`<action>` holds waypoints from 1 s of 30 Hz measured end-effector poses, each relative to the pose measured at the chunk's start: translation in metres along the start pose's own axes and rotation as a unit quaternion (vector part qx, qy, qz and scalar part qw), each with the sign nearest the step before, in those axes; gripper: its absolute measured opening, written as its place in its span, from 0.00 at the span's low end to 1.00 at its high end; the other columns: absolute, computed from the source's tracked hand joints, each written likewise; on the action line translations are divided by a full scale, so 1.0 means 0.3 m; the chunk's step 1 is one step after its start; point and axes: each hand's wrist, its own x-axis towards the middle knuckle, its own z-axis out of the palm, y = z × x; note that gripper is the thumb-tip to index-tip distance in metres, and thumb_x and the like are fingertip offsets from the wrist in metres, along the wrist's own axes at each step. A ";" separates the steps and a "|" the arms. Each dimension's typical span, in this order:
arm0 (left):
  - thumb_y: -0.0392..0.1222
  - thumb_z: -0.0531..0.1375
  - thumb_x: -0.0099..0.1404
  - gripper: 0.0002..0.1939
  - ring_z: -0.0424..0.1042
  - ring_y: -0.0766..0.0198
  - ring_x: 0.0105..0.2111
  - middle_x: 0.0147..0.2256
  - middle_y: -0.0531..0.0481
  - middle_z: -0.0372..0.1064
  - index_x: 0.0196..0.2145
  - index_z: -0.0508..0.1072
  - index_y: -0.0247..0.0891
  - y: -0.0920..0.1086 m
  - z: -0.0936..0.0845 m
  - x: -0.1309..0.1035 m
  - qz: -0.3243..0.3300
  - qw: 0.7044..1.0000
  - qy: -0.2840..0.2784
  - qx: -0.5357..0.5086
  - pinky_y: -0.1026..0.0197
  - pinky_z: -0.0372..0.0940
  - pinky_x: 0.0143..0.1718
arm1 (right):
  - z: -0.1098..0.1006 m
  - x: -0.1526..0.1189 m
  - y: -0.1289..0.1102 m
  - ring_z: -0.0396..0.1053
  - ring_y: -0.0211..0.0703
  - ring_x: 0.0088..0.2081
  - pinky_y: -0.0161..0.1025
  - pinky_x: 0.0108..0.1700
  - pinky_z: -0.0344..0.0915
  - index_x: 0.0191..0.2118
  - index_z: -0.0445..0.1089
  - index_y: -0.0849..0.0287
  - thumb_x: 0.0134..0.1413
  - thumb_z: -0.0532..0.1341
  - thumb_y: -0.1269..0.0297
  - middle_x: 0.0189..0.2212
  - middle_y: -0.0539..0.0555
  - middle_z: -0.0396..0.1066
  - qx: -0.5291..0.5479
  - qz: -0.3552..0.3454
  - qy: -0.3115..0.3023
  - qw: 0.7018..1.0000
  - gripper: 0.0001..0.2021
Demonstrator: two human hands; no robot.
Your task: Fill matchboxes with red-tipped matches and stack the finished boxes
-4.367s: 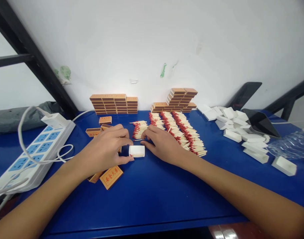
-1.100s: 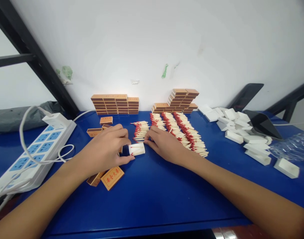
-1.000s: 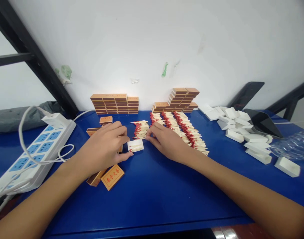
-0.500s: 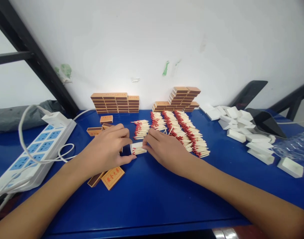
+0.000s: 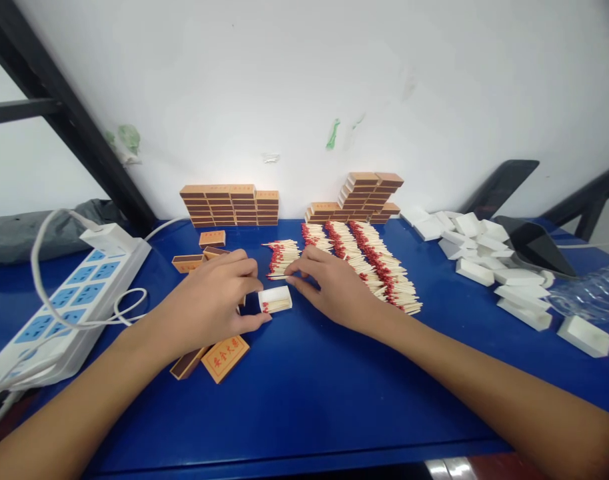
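A white matchbox tray (image 5: pixel 279 295) with several red-headed matches in it lies on the blue table. My left hand (image 5: pixel 217 293) is at the tray's left end, its thumb and forefinger around that end. My right hand (image 5: pixel 334 287) is closed in a pinch at the lower edge of the small match pile (image 5: pixel 283 257); what its fingertips hold is too small to make out. Right of that pile, long rows of matches (image 5: pixel 384 263) lie slanted. Matchbox sleeves lie under and beside my left hand, one with red lettering (image 5: pixel 225 358) below it.
Stacked matchboxes (image 5: pixel 229 205) stand against the wall, with a second stack (image 5: pixel 367 193) to their right. White trays (image 5: pixel 477 240) lie heaped at the right, near a black dustpan (image 5: pixel 534 247) and a clear plastic bottle (image 5: pixel 592 293). A power strip (image 5: pixel 69 300) with cables is at the left.
My right hand has moved from the tray's right end up to the small match pile, uncovering the tray. My left hand has stayed almost in place.
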 end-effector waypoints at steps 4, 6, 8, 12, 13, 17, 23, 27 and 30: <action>0.48 0.72 0.67 0.13 0.71 0.51 0.43 0.37 0.46 0.72 0.39 0.84 0.35 -0.001 0.001 0.000 -0.002 1.000 -0.001 0.006 0.49 0.68 0.43 | 0.015 0.006 0.021 0.73 0.47 0.43 0.42 0.44 0.68 0.47 0.78 0.59 0.73 0.63 0.69 0.42 0.56 0.72 -0.027 0.006 -0.041 0.999 0.06; 0.49 0.72 0.67 0.13 0.71 0.52 0.43 0.38 0.46 0.73 0.39 0.84 0.35 -0.001 0.001 -0.002 -0.002 1.000 0.002 0.007 0.50 0.68 0.43 | 0.018 0.008 0.017 0.73 0.46 0.42 0.42 0.44 0.68 0.46 0.78 0.59 0.73 0.62 0.69 0.41 0.56 0.72 -0.036 0.011 -0.047 0.998 0.06; 0.49 0.72 0.67 0.13 0.71 0.52 0.43 0.37 0.46 0.72 0.39 0.84 0.35 0.000 0.000 -0.004 0.000 1.000 0.002 0.006 0.50 0.68 0.43 | 0.019 0.012 0.011 0.73 0.46 0.42 0.42 0.43 0.68 0.44 0.77 0.59 0.73 0.62 0.69 0.41 0.56 0.72 -0.042 0.014 -0.050 0.998 0.05; 0.49 0.72 0.67 0.13 0.71 0.52 0.43 0.37 0.46 0.72 0.39 0.84 0.35 -0.001 -0.003 -0.003 0.000 1.000 -0.001 0.005 0.51 0.67 0.43 | 0.013 0.019 0.004 0.73 0.46 0.42 0.42 0.43 0.68 0.42 0.74 0.59 0.71 0.63 0.71 0.41 0.55 0.72 -0.048 0.031 -0.069 0.996 0.03; 0.49 0.72 0.67 0.13 0.71 0.52 0.43 0.37 0.46 0.72 0.39 0.84 0.35 -0.001 -0.004 -0.001 -0.001 1.000 -0.003 0.005 0.51 0.67 0.43 | 0.007 0.021 0.003 0.73 0.46 0.42 0.42 0.43 0.68 0.42 0.74 0.59 0.72 0.63 0.71 0.41 0.55 0.72 -0.049 0.036 -0.076 0.995 0.03; 0.50 0.71 0.68 0.13 0.70 0.52 0.43 0.37 0.46 0.72 0.38 0.84 0.36 -0.002 -0.005 0.000 -0.011 1.000 -0.009 0.006 0.51 0.66 0.43 | -0.031 0.022 -0.012 0.73 0.46 0.42 0.43 0.44 0.69 0.43 0.73 0.58 0.73 0.63 0.68 0.43 0.56 0.73 -0.061 0.046 -0.068 0.995 0.03; 0.51 0.71 0.67 0.14 0.70 0.53 0.41 0.36 0.47 0.71 0.38 0.84 0.36 0.001 -0.003 0.000 0.001 1.000 0.002 0.003 0.52 0.66 0.41 | -0.049 -0.005 -0.079 0.73 0.44 0.41 0.41 0.41 0.68 0.43 0.73 0.58 0.74 0.61 0.68 0.42 0.55 0.72 -0.075 -0.012 -0.037 0.996 0.04; 0.51 0.71 0.67 0.14 0.69 0.53 0.40 0.35 0.47 0.71 0.38 0.83 0.35 -0.004 0.005 0.002 0.014 1.000 0.020 0.003 0.51 0.65 0.40 | -0.013 -0.018 -0.089 0.72 0.44 0.39 0.41 0.38 0.67 0.42 0.74 0.59 0.74 0.61 0.66 0.40 0.55 0.73 -0.064 -0.053 -0.039 0.996 0.06; 0.49 0.71 0.68 0.13 0.69 0.53 0.41 0.35 0.47 0.71 0.37 0.83 0.35 -0.007 0.006 0.003 0.004 1.000 0.012 0.003 0.51 0.65 0.41 | 0.000 -0.009 -0.054 0.73 0.43 0.39 0.41 0.41 0.68 0.44 0.75 0.57 0.75 0.61 0.65 0.40 0.55 0.73 -0.016 -0.035 0.006 0.999 0.06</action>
